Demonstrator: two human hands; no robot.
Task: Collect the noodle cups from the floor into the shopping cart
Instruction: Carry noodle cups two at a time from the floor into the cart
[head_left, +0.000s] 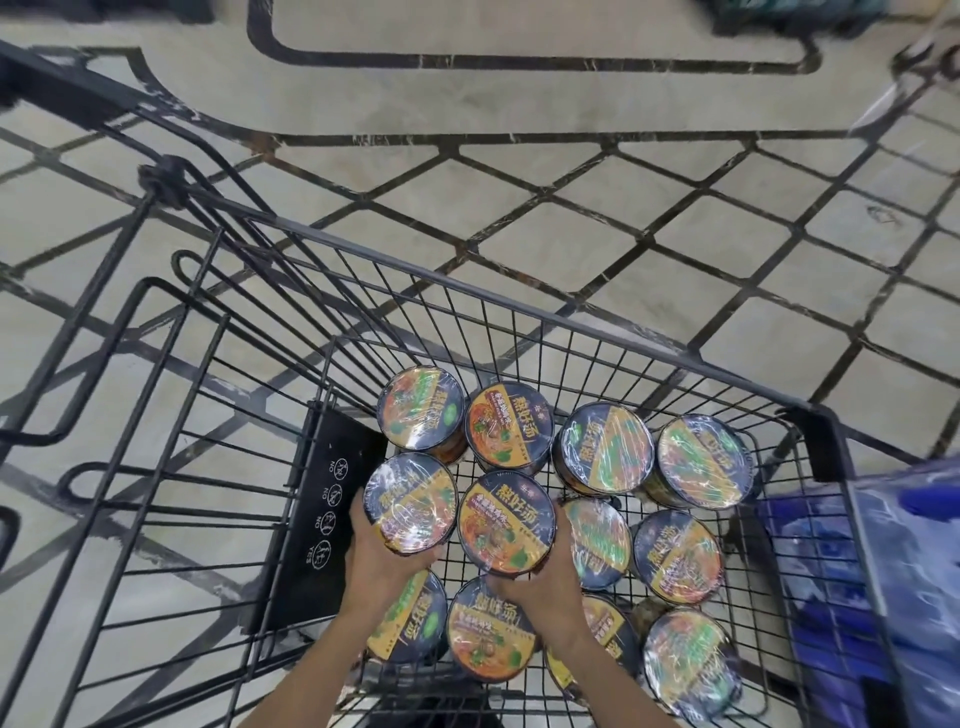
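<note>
A black wire shopping cart (519, 304) fills the lower part of the head view. Several dark noodle cups with orange and green lids, wrapped in shiny film, stand upright on its mesh bottom. My left hand (382, 558) grips one noodle cup (410, 501) from below, inside the cart near its black flap. My right hand (540, 584) holds a second noodle cup (506, 522) right beside the first, above other cups (491, 629). More cups (602, 447) sit further forward and to the right.
A black child-seat flap (322, 519) with white pictograms stands at the cart's left end. Beige floor tiles (545, 239) with a dark diamond pattern surround the cart. A blue plastic-wrapped bundle (904, 571) lies against the cart's right side.
</note>
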